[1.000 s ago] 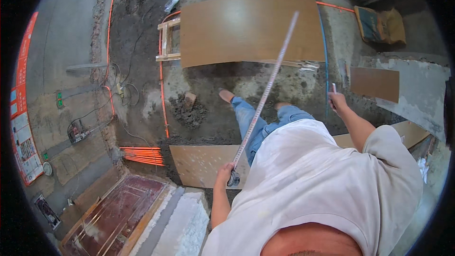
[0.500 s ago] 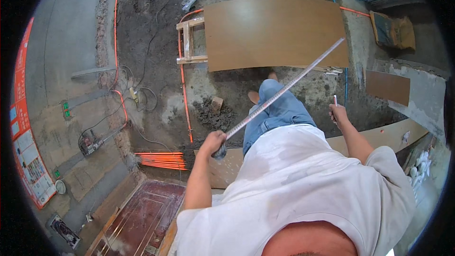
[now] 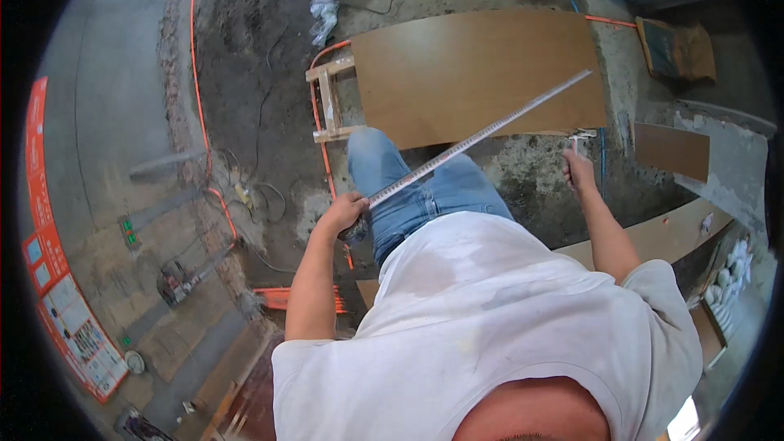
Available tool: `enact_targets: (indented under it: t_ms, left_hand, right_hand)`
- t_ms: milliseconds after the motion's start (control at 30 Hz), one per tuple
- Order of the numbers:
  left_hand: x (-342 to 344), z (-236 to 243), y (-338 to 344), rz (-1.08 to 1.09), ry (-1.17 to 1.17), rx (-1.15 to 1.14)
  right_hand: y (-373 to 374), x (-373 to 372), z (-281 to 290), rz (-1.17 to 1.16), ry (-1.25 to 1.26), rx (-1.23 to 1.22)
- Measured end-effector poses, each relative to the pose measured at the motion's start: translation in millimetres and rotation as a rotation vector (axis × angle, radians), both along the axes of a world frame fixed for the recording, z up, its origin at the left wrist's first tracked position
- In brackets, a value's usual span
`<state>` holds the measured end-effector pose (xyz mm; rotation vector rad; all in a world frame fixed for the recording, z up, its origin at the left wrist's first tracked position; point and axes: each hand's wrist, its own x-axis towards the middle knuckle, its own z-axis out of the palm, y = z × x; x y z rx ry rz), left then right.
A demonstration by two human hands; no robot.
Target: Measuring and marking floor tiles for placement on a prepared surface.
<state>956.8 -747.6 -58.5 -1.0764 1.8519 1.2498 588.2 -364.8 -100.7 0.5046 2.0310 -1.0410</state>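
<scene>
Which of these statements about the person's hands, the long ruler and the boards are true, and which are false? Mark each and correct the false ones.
1. The left hand holds one end of the long ruler. True.
2. The ruler lies flat on the floor. False: it is held up, slanting above the large brown board.
3. The right hand holds a small pale tool. True.
4. The large brown board leans upright against a wall. False: it lies flat on a wooden frame.

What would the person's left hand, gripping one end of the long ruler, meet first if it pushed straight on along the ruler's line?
Probably the large brown board. The left hand holds the long ruler, which points up and right across the person's raised knee toward that board. Depth is unclear, so the hand might pass above it.
</scene>
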Motion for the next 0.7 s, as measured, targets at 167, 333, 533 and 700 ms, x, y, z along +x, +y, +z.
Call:
enact_targets:
  t_ms: [167,333,533,700]
  left_hand:
    - [-32.1,-0.3,-61.1,-0.034,0.037,-0.055]
    - [-82.9,-46.4,-121.5,-0.062,0.089,0.03]
    - [-175.9,-124.1,-190.1,-0.061,0.05,0.256]
    - [-269.0,-255.0,-229.2,-0.205,0.189,0.324]
  right_hand:
    - [-39.6,-10.7,-16.6,0.03,0.073,-0.086]
    - [-38.7,11.8,-12.2,-0.244,0.115,-0.047]
    - [-30.1,127.3,-18.9,-0.644,0.065,0.117]
    - [-87.9,274.4,-74.4,-0.591,0.031,0.553]
